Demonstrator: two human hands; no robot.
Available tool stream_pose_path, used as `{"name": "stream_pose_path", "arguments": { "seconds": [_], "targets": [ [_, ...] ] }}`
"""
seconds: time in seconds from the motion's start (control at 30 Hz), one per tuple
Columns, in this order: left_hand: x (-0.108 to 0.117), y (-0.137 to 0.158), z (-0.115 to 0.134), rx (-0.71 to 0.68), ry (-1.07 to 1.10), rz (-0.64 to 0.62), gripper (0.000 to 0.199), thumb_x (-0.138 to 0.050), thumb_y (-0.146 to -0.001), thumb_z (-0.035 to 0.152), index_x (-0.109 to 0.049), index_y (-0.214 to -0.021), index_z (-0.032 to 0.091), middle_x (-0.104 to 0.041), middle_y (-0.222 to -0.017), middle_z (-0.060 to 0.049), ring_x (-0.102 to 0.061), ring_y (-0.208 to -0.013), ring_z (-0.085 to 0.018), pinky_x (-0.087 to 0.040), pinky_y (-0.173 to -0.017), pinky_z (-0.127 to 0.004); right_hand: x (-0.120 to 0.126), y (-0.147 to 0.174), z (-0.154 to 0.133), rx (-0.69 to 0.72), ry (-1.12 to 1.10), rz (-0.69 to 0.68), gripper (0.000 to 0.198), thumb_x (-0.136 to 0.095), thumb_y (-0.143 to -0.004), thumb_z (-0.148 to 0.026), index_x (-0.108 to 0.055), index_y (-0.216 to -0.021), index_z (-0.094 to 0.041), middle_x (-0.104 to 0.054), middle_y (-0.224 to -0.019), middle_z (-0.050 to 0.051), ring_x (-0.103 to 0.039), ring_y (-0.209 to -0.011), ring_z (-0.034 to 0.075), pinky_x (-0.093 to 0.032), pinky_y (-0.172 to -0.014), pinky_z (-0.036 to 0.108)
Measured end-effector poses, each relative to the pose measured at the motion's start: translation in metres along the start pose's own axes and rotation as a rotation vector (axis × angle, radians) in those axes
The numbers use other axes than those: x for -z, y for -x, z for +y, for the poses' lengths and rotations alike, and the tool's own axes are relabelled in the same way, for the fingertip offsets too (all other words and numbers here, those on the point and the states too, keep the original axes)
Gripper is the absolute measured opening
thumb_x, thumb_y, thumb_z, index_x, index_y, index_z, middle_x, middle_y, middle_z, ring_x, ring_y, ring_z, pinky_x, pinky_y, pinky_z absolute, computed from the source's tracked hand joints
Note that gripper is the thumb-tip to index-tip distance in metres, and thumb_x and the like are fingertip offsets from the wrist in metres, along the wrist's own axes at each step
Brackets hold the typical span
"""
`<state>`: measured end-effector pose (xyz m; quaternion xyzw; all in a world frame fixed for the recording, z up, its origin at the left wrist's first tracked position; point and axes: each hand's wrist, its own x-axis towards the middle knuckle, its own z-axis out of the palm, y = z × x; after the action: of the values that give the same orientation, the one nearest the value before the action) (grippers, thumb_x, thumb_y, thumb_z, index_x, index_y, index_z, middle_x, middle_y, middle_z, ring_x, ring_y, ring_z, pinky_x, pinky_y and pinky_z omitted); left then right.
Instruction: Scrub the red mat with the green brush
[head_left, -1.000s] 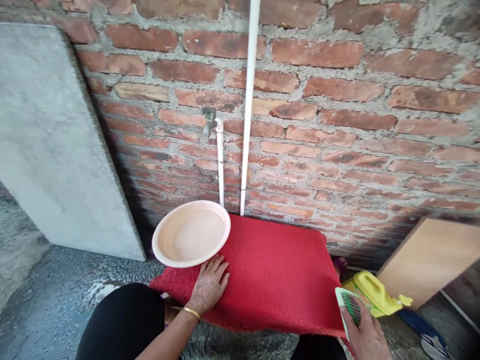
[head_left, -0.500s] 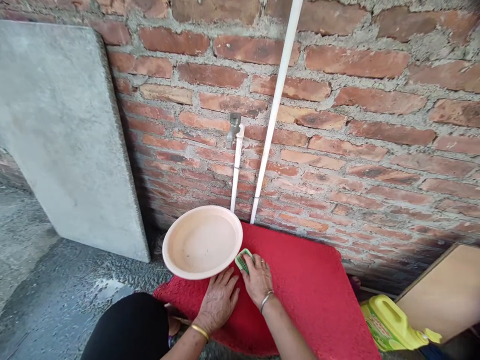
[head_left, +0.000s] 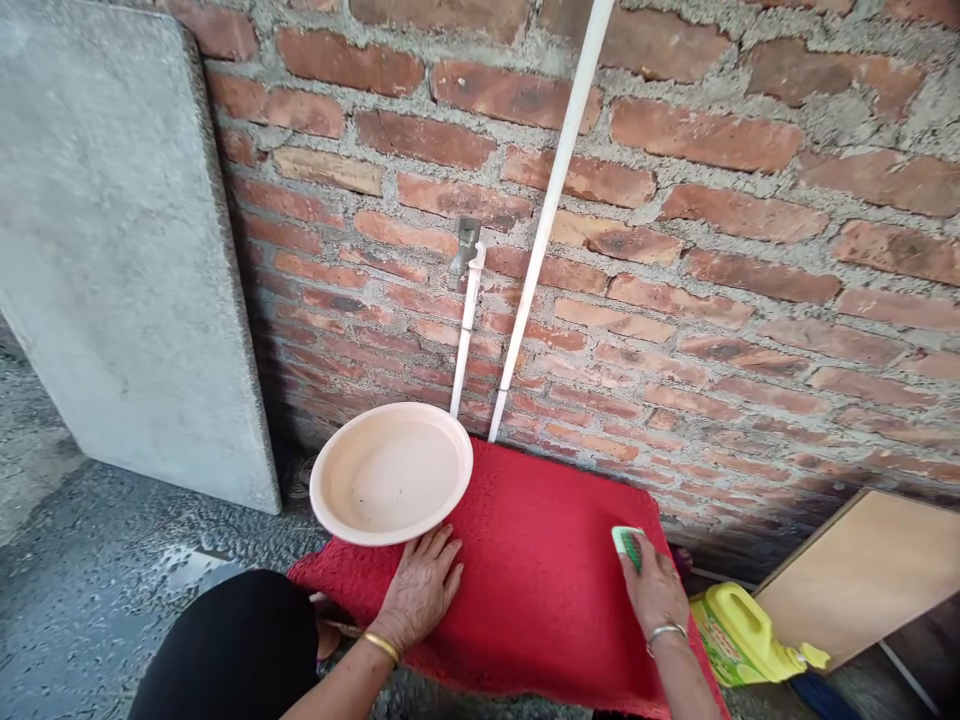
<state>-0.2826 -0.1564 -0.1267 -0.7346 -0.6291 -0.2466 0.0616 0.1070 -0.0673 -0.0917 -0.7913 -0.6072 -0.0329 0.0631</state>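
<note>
A red cloth (head_left: pixel 540 560) with a rough, wet-looking surface lies spread out in front of me. My left hand (head_left: pixel 421 585) rests flat on it with fingers stretched out, the fingertips by the near rim of a pale pink basin (head_left: pixel 405 470). Near the cloth's right edge, my right hand (head_left: pixel 656 590) grips a green and white scrub brush (head_left: pixel 627 545) against the fabric. The fingers partly cover the brush, and its bristles are hidden. The basin sits on the cloth's far left part and holds a few dark specks.
A brick wall (head_left: pixel 442 140) rises behind, with a white pipe (head_left: pixel 551 200) and a grey tap (head_left: pixel 466 245). A concrete slab (head_left: pixel 135 260) leans at left above wet floor (head_left: pixel 82 590). At right stand a yellow jug (head_left: pixel 739 635) and a tan board (head_left: pixel 862 580).
My right hand has slid the scrub brush from beside the basin to the cloth's right side. My left hand stays by the basin, and the view has shifted slightly.
</note>
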Motion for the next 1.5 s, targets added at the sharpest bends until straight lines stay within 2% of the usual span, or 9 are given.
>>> {"name": "stream_pose_path", "arguments": {
  "seconds": [0.13,0.27,0.37,0.63,0.73,0.83,1.0,1.23,1.5],
  "targets": [
    [-0.002,0.0,0.001,0.013,0.011,-0.002,0.029,-0.058,-0.089,0.02,-0.07,-0.116,0.023,-0.068,-0.13,-0.008,-0.06,-0.122,-0.027,-0.042,-0.108,-0.048,-0.005,0.001,0.059,-0.188,-0.049,0.062,0.061,-0.031,-0.093,-0.055,-0.053,-0.14,-0.025,-0.065,-0.111,0.02,-0.069,-0.088,0.033,-0.052,-0.081,0.049],
    [-0.002,-0.001,0.003,0.045,0.05,-0.018,0.028,-0.059,-0.089,0.024,-0.07,-0.115,0.025,-0.067,-0.131,-0.007,-0.059,-0.123,-0.026,-0.042,-0.109,-0.047,-0.013,0.003,0.05,-0.123,-0.148,0.208,0.071,-0.026,-0.087,-0.065,-0.053,-0.14,-0.027,-0.065,-0.104,0.019,-0.066,-0.087,0.039,-0.051,-0.08,0.057],
    [-0.001,-0.002,0.004,0.057,0.062,-0.047,0.029,-0.059,-0.09,0.026,-0.069,-0.117,0.025,-0.066,-0.132,-0.007,-0.058,-0.124,-0.026,-0.041,-0.109,-0.047,-0.015,0.007,-0.008,0.065,-0.243,0.218,0.068,-0.027,-0.089,-0.063,-0.054,-0.139,-0.024,-0.065,-0.105,0.017,-0.066,-0.091,0.037,-0.052,-0.082,0.053],
    [-0.003,0.0,0.002,0.05,0.083,-0.034,0.03,-0.06,-0.09,0.028,-0.068,-0.119,0.025,-0.065,-0.133,-0.007,-0.058,-0.125,-0.026,-0.042,-0.109,-0.048,-0.003,0.044,-0.221,0.528,-0.283,-0.041,0.041,-0.045,-0.096,-0.036,-0.056,-0.135,-0.031,-0.064,-0.12,0.008,-0.062,-0.106,0.024,-0.048,-0.091,0.035],
    [-0.006,0.0,0.0,0.039,0.079,-0.017,0.029,-0.061,-0.088,0.027,-0.068,-0.116,0.024,-0.068,-0.129,-0.008,-0.059,-0.122,-0.027,-0.043,-0.108,-0.048,0.002,0.052,-0.263,0.601,-0.2,-0.094,0.043,-0.044,-0.097,-0.034,-0.054,-0.139,-0.029,-0.063,-0.124,0.011,-0.06,-0.11,0.026,-0.045,-0.094,0.037],
    [-0.008,0.001,-0.001,0.026,0.067,0.005,0.028,-0.06,-0.089,0.027,-0.069,-0.116,0.024,-0.068,-0.128,-0.009,-0.06,-0.121,-0.027,-0.044,-0.106,-0.048,0.006,0.043,-0.273,0.591,-0.111,-0.115,0.045,-0.044,-0.098,-0.036,-0.052,-0.142,-0.029,-0.061,-0.126,0.012,-0.059,-0.114,0.026,-0.044,-0.095,0.037],
    [-0.01,0.003,-0.002,0.021,0.058,0.015,0.03,-0.057,-0.091,0.027,-0.068,-0.119,0.025,-0.067,-0.132,-0.008,-0.06,-0.122,-0.026,-0.045,-0.105,-0.046,0.007,0.003,-0.228,0.443,-0.027,-0.1,0.042,-0.046,-0.098,-0.038,-0.053,-0.139,-0.033,-0.061,-0.125,0.01,-0.06,-0.112,0.025,-0.044,-0.095,0.037],
    [-0.007,0.003,-0.003,-0.009,-0.02,-0.001,0.034,-0.056,-0.088,0.021,-0.069,-0.119,0.024,-0.066,-0.132,-0.008,-0.059,-0.124,-0.027,-0.044,-0.106,-0.046,0.019,-0.038,-0.1,0.123,0.07,-0.053,0.046,-0.04,-0.1,-0.038,-0.049,-0.142,-0.023,-0.063,-0.118,0.016,-0.065,-0.105,0.027,-0.048,-0.089,0.04],
    [-0.007,0.003,-0.005,-0.033,-0.032,0.012,0.032,-0.055,-0.089,0.021,-0.068,-0.119,0.024,-0.066,-0.133,-0.007,-0.059,-0.124,-0.026,-0.043,-0.107,-0.046,0.009,-0.042,0.027,-0.176,0.046,0.028,0.053,-0.034,-0.098,-0.049,-0.05,-0.141,-0.022,-0.065,-0.115,0.019,-0.068,-0.099,0.03,-0.051,-0.084,0.044]
  ]
}}
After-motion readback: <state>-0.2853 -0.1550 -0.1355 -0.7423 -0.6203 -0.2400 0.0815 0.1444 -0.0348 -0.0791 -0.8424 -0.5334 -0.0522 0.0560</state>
